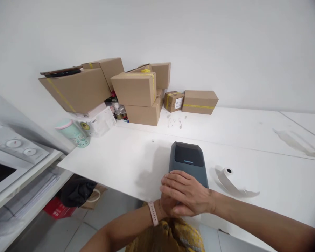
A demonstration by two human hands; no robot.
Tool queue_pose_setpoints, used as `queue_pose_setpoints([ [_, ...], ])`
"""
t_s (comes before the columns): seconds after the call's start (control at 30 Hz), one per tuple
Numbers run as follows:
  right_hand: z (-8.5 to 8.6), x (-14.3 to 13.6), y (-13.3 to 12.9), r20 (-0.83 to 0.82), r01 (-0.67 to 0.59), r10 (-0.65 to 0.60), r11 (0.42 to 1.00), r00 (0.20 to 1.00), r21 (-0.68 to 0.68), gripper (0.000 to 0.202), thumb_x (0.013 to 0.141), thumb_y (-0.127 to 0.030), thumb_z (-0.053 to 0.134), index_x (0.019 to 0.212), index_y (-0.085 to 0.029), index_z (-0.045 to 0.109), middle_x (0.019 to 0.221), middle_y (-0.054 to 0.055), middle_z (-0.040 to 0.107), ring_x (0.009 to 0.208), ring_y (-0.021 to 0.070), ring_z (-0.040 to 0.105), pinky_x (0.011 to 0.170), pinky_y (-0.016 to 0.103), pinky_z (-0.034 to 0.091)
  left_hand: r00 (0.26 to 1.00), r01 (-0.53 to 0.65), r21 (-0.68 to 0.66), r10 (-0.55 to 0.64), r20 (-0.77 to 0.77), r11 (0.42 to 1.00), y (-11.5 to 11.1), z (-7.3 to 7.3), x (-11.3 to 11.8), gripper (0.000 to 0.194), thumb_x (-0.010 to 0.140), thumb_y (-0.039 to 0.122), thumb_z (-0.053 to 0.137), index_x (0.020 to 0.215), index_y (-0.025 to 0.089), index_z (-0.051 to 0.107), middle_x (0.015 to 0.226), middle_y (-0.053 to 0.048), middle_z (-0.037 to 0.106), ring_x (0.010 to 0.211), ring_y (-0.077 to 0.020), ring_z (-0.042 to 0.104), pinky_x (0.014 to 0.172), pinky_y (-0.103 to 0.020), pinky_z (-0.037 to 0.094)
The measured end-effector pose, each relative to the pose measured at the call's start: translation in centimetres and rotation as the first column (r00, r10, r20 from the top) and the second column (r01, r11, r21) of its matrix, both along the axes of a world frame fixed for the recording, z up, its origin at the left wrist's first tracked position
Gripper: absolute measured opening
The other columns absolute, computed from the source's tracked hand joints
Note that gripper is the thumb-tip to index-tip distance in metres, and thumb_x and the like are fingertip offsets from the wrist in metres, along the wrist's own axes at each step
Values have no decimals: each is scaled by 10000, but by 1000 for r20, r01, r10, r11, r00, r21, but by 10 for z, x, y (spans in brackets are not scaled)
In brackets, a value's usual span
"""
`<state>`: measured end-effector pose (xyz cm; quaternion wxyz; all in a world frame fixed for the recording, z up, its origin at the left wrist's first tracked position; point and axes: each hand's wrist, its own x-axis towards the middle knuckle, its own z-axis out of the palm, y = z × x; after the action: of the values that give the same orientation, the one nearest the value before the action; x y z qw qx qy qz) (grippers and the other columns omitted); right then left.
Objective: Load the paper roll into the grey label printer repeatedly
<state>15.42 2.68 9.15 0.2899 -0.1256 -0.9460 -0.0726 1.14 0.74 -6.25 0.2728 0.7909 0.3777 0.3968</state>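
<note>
A dark grey-blue device (189, 169) with a black glossy panel lies on the white table (136, 150) near its front edge. Over the device's near end my right hand (185, 191) rests on top of my left hand, fingers pointing left and lying together. Beneath it, my left hand (168, 204), with a pink band at the wrist, is mostly covered, and its fingers are hidden. Whether either hand grips anything cannot be made out. Right of the device lies a small white roll (228, 171) with a curled strip trailing from it.
Cardboard boxes (135, 89) stand stacked at the back left, with two smaller ones (199, 101) beside them along the wall. A mint tumbler (75, 133) stands at the table's left edge. Further left is a white appliance (18, 143) on a shelf.
</note>
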Motion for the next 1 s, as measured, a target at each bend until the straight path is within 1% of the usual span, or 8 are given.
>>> queue_pose_setpoints([
  [0.17, 3, 1, 3, -155, 149, -151, 989, 976, -22, 512, 1030, -472, 355, 1356, -153, 587, 1195, 131, 732, 1136, 282, 617, 941, 457, 506, 998, -56, 467, 37, 50, 882, 5, 27, -4, 480, 837, 353, 507, 1295, 274, 628, 1257, -96, 691, 1257, -330, 587, 1103, -525, 438],
  [0.27, 8, 2, 3, -320, 308, -408, 896, 855, -320, 412, 1016, -422, 409, 1296, -223, 636, 1131, 111, 741, 1078, 277, 638, 918, 466, 498, 992, -106, 558, 45, 121, 823, -7, 55, -5, 505, 883, 253, 475, 1383, 212, 534, 1304, -121, 657, 1321, -309, 539, 1143, -551, 376],
  [0.33, 10, 3, 1, -409, 244, -581, 738, 703, -629, 402, 1015, -469, 412, 1228, -247, 670, 1074, 88, 747, 1017, 254, 659, 921, 452, 504, 977, -170, 403, 99, 190, 899, -26, 68, -9, 459, 923, 263, 479, 1376, 200, 526, 1345, -140, 616, 1342, -297, 517, 1133, -525, 391],
  [0.43, 10, 4, -3, -483, -179, -680, 469, 552, -865, 468, 979, -601, 427, 1131, -252, 699, 914, 47, 747, 808, 198, 666, 798, 380, 541, 835, -401, -94, 406, 371, 911, -61, 79, -17, 342, 979, 378, 472, 1241, 182, 570, 1228, -146, 626, 1139, -256, 610, 957, -420, 508],
  [0.53, 7, 5, -7, -532, -427, -666, 335, 523, -840, 483, 910, -656, 525, 1026, -236, 734, 770, 28, 717, 649, 158, 595, 669, 322, 515, 854, -195, -550, 417, 313, 812, -83, 81, -21, 390, 964, 543, 476, 952, 187, 635, 846, -41, 630, 737, -166, 605, 661, -287, 491],
  [0.7, 5, 7, -7, -579, -518, -676, 327, 457, -790, 414, 853, -616, 649, 997, -243, 754, 756, 19, 704, 632, 140, 567, 638, 295, 499, 893, 103, -803, 300, 334, 587, -83, 83, -9, 449, 788, 613, 694, 915, 208, 550, 621, 71, 497, 486, -95, 485, 477, -223, 360],
  [0.87, 3, 7, -8, -562, -446, -685, 368, 464, -816, 328, 891, -538, 644, 1005, -247, 745, 788, 14, 704, 667, 132, 573, 661, 285, 502, 754, -41, -840, 568, 330, 542, -84, 83, -4, 569, 668, 635, 786, 921, 214, 500, 805, 40, 521, 592, -81, 480, 473, -202, 356],
  [1.0, 1, 8, -9, -517, -361, -689, 374, 509, -854, 329, 910, -528, 617, 1030, -240, 720, 825, 22, 707, 704, 143, 593, 697, 308, 526, 817, 73, -855, 460, 347, 514, -84, 89, -9, 598, 647, 674, 783, 901, 172, 581, 783, 6, 560, 645, -105, 485, 507, -215, 339],
])
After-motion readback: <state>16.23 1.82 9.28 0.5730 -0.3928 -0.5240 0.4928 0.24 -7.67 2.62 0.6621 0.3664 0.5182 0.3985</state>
